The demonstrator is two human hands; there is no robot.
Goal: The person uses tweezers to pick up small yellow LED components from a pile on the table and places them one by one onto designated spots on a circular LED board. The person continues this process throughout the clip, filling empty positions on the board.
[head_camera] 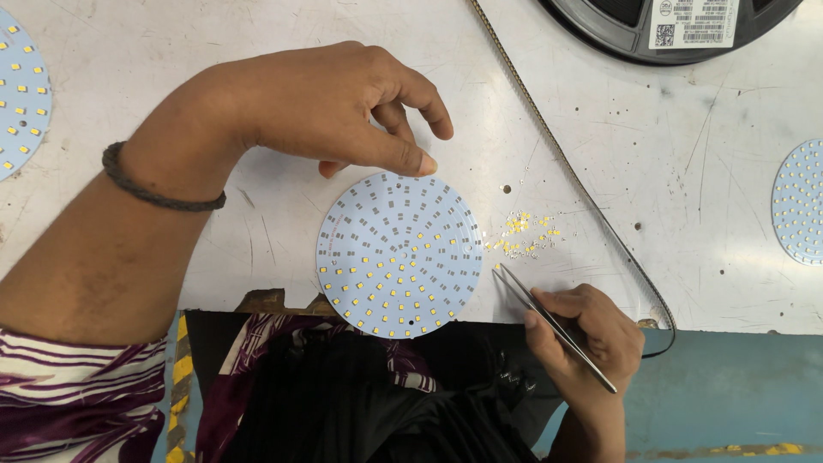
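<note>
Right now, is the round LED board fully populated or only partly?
Partly. The round board carries yellow chips across its lower half, while the pads toward the top sit bare.

Round white LED board (399, 255) flat, perhaps half-populated; tweezers (553, 326) angled.

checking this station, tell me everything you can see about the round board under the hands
The round board is a flat white disc lying on the scratched table, its near edge reaching the table's front edge. Concentric rings of small pads cover it; yellow chips fill the lower rings, upper pads look bare. The left hand touches its top rim with fingertips; the tweezers tip lies just right of it.
</note>
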